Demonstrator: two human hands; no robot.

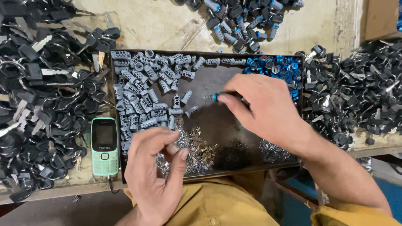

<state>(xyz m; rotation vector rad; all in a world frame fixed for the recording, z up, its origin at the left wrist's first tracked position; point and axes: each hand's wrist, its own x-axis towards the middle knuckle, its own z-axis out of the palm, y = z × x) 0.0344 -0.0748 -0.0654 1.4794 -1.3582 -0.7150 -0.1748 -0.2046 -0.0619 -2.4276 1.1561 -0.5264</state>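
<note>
My right hand (261, 111) holds a small grey lock cylinder with a blue ring (211, 97) by its fingertips, above the middle of a shallow dark tray (209, 79). At the tray's near edge my left hand (153, 167) pinches something tiny over a heap of small silver and brass metal pieces (197, 150); the pinched item is hidden by the fingers. Several grey lock cylinders (142, 90) lie piled in the tray's left half. Blue rings (278, 67) fill its far right corner.
A green button phone (104, 146) lies left of the tray. Heaps of black-headed keys on rings (37, 104) cover the left, with more of these keys (360, 92) on the right. Assembled cylinders with black caps (243, 19) lie at the back. The workbench edge (54, 192) runs near me.
</note>
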